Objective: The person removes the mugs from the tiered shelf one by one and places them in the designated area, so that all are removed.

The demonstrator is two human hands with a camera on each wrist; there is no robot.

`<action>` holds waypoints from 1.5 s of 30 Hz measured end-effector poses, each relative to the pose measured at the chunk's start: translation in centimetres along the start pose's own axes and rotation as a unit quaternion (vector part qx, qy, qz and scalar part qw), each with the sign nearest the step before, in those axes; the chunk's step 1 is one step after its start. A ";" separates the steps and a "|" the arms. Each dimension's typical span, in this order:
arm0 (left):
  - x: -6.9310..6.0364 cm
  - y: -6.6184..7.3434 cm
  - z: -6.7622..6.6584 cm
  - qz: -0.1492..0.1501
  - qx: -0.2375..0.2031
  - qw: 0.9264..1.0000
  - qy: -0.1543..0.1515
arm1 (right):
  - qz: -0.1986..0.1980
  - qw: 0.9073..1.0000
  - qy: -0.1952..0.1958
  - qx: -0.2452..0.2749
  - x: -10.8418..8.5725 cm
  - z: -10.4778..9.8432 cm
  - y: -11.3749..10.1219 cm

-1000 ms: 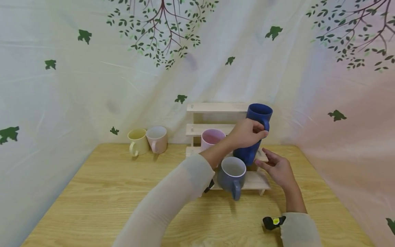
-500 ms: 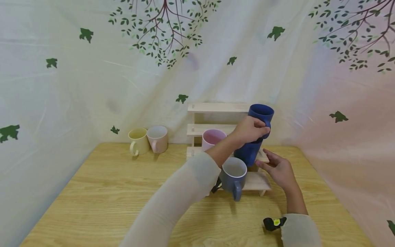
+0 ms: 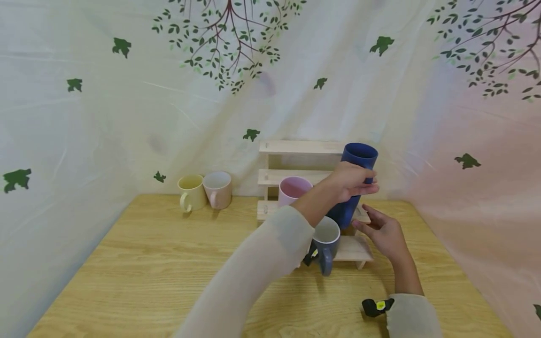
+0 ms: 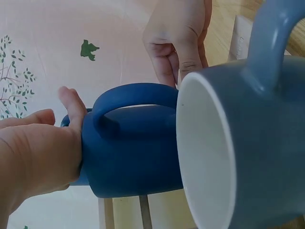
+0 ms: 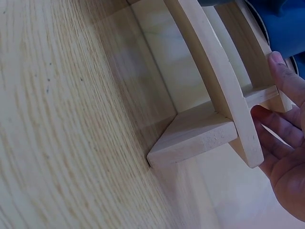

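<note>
Two dark blue mugs appear stacked at the rack's right side, the upper mug [image 3: 359, 152] above the lower mug [image 3: 345, 213]. My left hand [image 3: 346, 182] lies against the stack with its fingers extended; in the left wrist view the palm touches the blue surface beside the handled mug [image 4: 138, 148]. My right hand [image 3: 384, 234] pinches the end of a shelf of the wooden rack [image 3: 355, 249], thumb on one side and fingers [image 5: 271, 124] on the other. A grey-blue mug [image 3: 331, 241] stands on the lowest shelf, partly behind my left sleeve.
On a middle shelf stands a pink mug [image 3: 289, 195], partly hidden by my left arm. A yellow mug [image 3: 194, 195] and a pale pink mug [image 3: 221, 195] stand side by side at the table's back left. The rack's top shelf [image 3: 300, 147] is near the curtain.
My left hand has loosened from the upper blue mug's handle and straightened its fingers, shifting slightly right and down. The right hand keeps its grip on the rack. The head view has shifted slightly.
</note>
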State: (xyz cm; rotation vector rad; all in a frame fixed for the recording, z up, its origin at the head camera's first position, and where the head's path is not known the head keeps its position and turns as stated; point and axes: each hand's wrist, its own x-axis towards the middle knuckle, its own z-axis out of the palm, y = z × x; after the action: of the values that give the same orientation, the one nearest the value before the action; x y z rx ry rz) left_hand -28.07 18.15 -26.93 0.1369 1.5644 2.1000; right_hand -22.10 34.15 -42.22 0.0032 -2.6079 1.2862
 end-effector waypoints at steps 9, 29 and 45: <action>0.3 -0.6 0.2 0.027 -0.010 0.999 -0.026 | 0.002 1.000 -0.003 0.002 0.0 -0.1 0.1; -0.3 -1.4 0.5 0.089 0.072 0.993 0.025 | 0.002 1.000 -0.004 0.004 0.1 0.0 0.3; -0.9 -1.3 0.4 0.129 0.067 0.989 0.026 | -0.004 1.000 0.004 0.007 -0.1 0.0 0.0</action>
State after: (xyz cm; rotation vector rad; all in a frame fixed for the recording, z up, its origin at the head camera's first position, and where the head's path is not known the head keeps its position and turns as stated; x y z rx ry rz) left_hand -26.73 18.31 -27.76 0.3517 1.8034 2.2044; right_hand -22.02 34.13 -42.30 0.0115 -2.5888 1.2986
